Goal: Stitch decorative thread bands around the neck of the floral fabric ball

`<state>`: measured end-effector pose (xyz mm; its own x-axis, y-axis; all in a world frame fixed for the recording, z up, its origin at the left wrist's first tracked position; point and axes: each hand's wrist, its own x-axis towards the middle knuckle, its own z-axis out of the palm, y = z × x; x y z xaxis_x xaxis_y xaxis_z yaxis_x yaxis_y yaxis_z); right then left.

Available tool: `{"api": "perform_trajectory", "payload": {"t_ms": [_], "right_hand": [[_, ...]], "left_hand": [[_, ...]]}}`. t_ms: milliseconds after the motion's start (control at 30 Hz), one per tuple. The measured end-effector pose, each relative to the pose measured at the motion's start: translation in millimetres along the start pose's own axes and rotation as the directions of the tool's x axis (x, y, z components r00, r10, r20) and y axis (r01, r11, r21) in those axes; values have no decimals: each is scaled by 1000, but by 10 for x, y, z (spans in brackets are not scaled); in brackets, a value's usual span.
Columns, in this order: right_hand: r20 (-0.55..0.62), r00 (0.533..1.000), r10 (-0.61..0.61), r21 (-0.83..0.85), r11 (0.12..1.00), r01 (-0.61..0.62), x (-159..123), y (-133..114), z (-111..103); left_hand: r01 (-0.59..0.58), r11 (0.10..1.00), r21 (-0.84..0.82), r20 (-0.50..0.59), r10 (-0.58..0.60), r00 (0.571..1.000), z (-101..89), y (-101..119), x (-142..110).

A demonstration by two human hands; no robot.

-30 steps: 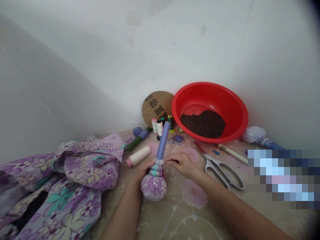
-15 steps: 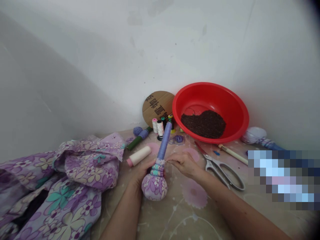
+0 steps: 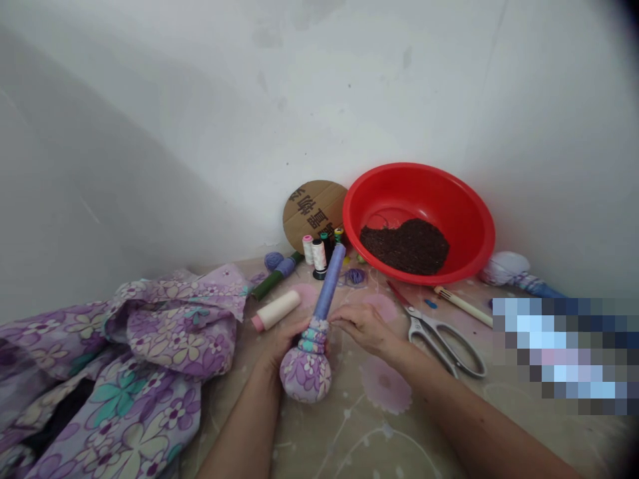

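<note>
My left hand [image 3: 292,338] is wrapped round the neck of a stick with a round stuffed cloth head [image 3: 306,377]. The cloth is purple with flowers, gathered and bound at the neck. Purple wrapping covers the handle, which slants up and away to the right. My right hand [image 3: 363,326] is closed in a pinch beside the frilled cloth edge at the neck. What lies between its fingertips is too small to make out. Left of the handle lies a cone of white thread [image 3: 277,310] with a pink end.
Floral cloth [image 3: 164,346] is heaped at left. A red basin [image 3: 474,233] with dark brown grains stands behind, by a cardboard disc [image 3: 312,209]. Several thread spools [image 3: 318,256] stand near it. Scissors [image 3: 449,342] and a cream stick [image 3: 464,306] lie at right, near a white-headed stick [image 3: 506,266].
The stuffed head has shifted slightly left and the handle's top slightly right, so the stick leans a little more. Both hands keep their hold. The whole view has shifted slightly.
</note>
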<state>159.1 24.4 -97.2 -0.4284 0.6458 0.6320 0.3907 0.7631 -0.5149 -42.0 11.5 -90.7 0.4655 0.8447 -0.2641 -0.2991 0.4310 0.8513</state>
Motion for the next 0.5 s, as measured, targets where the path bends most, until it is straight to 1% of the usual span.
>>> {"api": "perform_trajectory", "payload": {"t_ms": [167,267,367,500], "right_hand": [[12,1000,14,-1,1000,-14,10,-18,8],[25,999,25,5,1000,-26,15,-33,10],[32,998,52,16,998,-53,11,-38,28],[30,995,97,32,995,-98,-3,-28,67]], "left_hand": [[-9,1000,-11,38,9,999,-40,-22,29],[-19,1000,22,61,17,998,-74,-27,49],[-60,998,37,57,58,997,-94,-21,62],[-65,997,34,83,62,995,-99,-13,62]]}}
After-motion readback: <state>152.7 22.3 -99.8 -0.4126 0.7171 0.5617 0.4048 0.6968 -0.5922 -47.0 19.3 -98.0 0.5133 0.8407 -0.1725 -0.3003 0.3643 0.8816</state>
